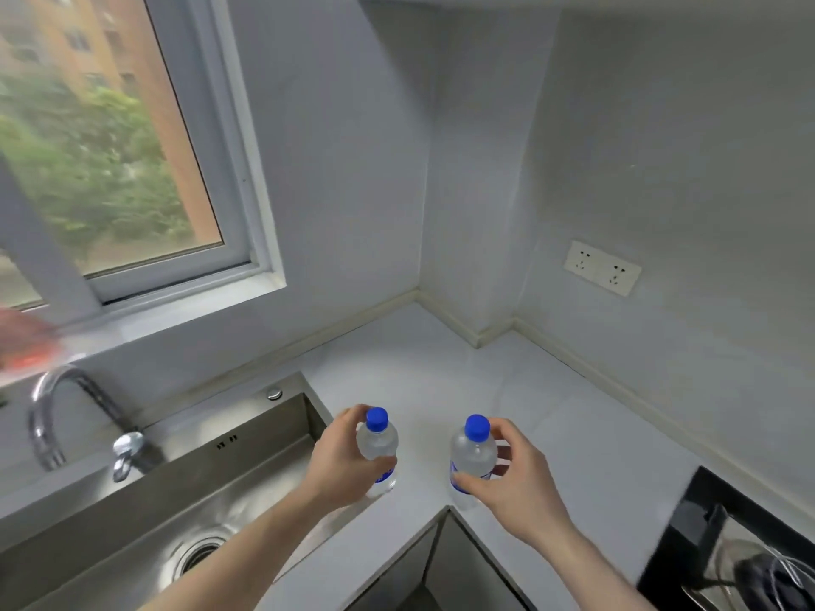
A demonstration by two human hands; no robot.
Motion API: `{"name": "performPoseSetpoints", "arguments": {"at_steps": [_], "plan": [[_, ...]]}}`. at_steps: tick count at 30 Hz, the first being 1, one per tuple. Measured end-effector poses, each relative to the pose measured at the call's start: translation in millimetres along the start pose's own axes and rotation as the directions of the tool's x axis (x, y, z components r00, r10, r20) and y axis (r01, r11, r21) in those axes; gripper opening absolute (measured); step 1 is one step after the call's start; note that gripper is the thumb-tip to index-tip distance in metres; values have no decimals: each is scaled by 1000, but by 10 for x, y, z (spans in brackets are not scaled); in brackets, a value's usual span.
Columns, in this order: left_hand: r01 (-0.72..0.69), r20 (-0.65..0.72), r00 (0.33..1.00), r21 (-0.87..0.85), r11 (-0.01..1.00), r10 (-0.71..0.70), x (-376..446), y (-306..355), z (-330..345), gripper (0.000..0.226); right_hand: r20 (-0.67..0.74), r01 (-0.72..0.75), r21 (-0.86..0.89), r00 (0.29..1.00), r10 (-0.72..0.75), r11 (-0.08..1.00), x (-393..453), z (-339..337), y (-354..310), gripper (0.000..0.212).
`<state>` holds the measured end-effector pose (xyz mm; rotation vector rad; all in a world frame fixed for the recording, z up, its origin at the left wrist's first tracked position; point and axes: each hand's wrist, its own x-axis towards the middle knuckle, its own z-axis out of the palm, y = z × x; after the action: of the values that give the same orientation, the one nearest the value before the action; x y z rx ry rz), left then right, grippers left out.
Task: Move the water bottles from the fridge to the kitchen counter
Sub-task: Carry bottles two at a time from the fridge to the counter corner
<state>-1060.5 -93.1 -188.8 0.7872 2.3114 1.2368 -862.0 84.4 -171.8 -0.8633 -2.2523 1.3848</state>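
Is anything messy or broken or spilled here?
Nothing stands out. Both water bottles, left and right, are upright and capped, each held by a hand over the counter. No spill shows.

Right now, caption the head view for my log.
Left hand and right hand each hold a blue-capped water bottle upright at the counter corner.

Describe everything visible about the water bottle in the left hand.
The clear plastic water bottle with a blue screw cap stands upright, near the white counter edge beside the stainless steel sink. It looks full of clear water, with a blue-printed label partly showing low on its body. The left hand wraps its body from the sink side, fingers curled round it, the cap left free. Its base appears to sit on the counter, though contact cannot be confirmed.
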Motion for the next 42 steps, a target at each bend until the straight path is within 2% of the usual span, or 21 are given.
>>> {"name": "performPoseSetpoints", "arguments": {"at_steps": [7, 15, 20, 26, 30, 35, 42], "plan": [[150, -113, 984, 108, 983, -138, 817, -308, 22, 49, 124, -11, -15, 992, 13, 1000, 1066, 384, 168, 54], [294, -239, 942, 250, 923, -235, 1574, -542, -142, 47, 244, -43, -123, 967, 72, 991, 2046, 792, 437, 57], [360, -283, 921, 353, 864, -268, 1875, -758, -180, 49, 277, -30, -178, 958, 79, 984, 2504, 1084, 422, 54], [370, -291, 924, 527, 765, -247, 2268, -969, -246, 52, 320, -46, -242, 939, 124, 969, 2943, 1402, 353, 52], [377, -282, 922, 511, 772, -264, 2591, -1076, -360, 50, 328, -47, -269, 935, 138, 962, 3255, 1595, 301, 51], [398, -321, 904, 383, 834, -284, 2976, -1183, -499, 43, 334, -44, -286, 932, 142, 957, 3655, 1847, 233, 48], [429, -385, 870, 287, 856, -307, 3377, -1346, -694, 41, 350, -16, -300, 928, 126, 954, 4208, 2332, 75, 51]]}}
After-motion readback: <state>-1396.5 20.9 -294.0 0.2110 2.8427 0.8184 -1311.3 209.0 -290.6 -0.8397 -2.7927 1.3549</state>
